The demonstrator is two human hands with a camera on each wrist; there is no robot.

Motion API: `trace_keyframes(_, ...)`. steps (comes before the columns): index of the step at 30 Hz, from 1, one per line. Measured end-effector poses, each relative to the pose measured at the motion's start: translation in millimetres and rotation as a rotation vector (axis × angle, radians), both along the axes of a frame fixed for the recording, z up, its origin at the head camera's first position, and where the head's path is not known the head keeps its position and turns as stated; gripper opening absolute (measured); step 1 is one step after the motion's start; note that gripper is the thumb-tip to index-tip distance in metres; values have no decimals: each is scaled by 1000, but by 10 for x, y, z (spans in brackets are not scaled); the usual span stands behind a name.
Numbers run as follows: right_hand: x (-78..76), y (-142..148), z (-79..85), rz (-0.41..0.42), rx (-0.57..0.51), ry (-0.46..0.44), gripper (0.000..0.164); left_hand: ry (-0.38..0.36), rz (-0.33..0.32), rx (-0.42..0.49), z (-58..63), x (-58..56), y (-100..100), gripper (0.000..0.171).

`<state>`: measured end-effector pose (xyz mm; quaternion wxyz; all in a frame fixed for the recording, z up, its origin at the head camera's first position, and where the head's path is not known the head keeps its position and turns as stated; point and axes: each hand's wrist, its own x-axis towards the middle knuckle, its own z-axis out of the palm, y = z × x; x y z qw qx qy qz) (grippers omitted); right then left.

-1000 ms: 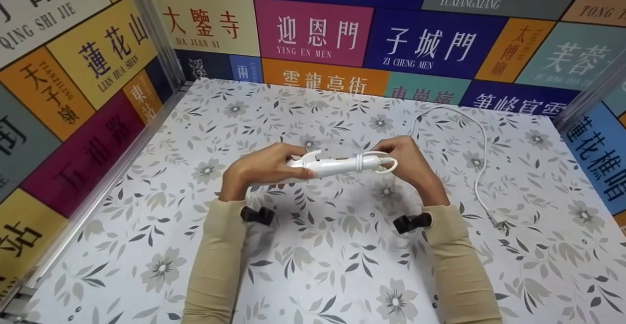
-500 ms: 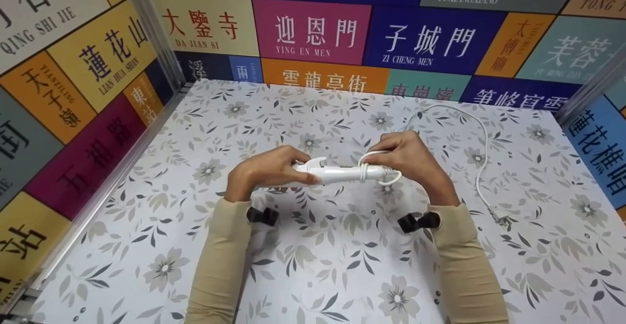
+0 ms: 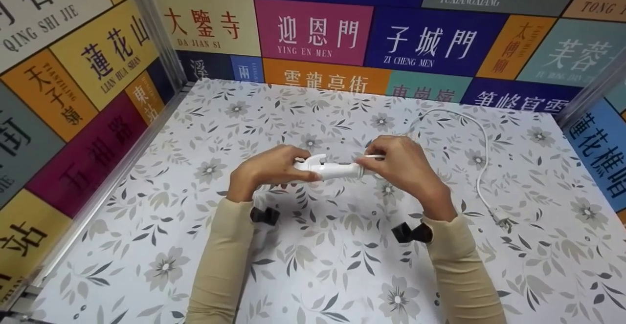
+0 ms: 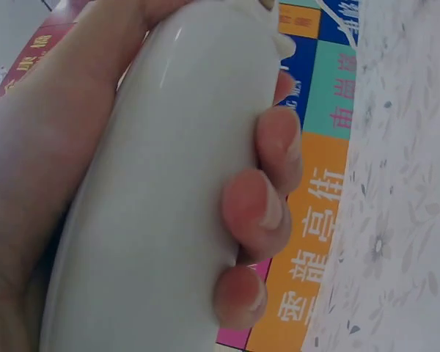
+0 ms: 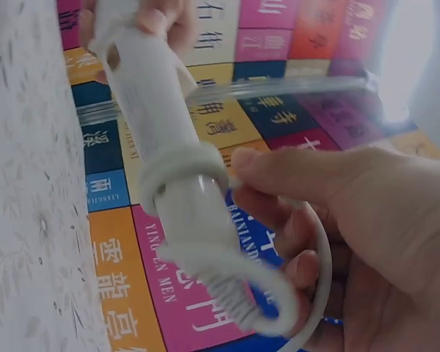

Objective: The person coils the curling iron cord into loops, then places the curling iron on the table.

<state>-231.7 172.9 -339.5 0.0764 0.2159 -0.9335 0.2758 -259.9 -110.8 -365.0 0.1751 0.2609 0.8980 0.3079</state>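
Note:
My left hand [image 3: 274,167] grips a white curling iron [image 3: 337,171] by its wide end, beside a small raised lever. In the left wrist view, the fingers curl round the smooth white body [image 4: 154,191]. The narrow handle points right, towards my right hand [image 3: 403,160]. Coils of the white cord [image 5: 183,169] wrap the handle in the right wrist view, and a loop curves out from its ribbed end [image 5: 231,297]. My right thumb and fingers pinch the cord beside these coils. From the head view, my right hand hides the handle's end.
The rest of the cord [image 3: 485,153] curves over the flower-patterned table [image 3: 352,265] to a plug [image 3: 501,218] on the right. Panels printed with place names [image 3: 313,31] stand behind and to the left. Black mounts [image 3: 265,215] sit at both wrists.
My right hand has moved left over the handle's end, covering the cord loop that showed there. The curling iron has shifted slightly. My left hand keeps its grip.

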Motion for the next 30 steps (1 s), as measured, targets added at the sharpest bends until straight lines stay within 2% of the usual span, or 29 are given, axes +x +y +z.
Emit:
trace_keyframes(5, 98, -92, 37, -17, 86, 73, 26, 68, 26, -28, 25, -25, -37, 48)
trace_keyframes(8, 138, -130, 52, 8, 93, 94, 25, 126, 46, -25, 44, -32, -92, 47)
trace_keyframes(11, 148, -164, 37, 53, 92, 79, 21, 163, 70, -1, 52, -35, -151, 44)
trace_keyframes(16, 113, -189, -15, 136, 15, 2, 22, 166, 101, 65, 56, -39, -220, 42)
trace_keyframes(20, 35, -166, -91, 209, -87, -107, 24, 148, 120, 100, 71, -23, -269, 40)
trace_keyframes(26, -165, -60, -231, 339, -186, -258, 26, 134, 124, 150, 106, 0, -318, 38)
trace_keyframes(30, -301, 40, -347, 406, -201, -338, 26, 136, 118, 159, 114, 7, -328, 39)
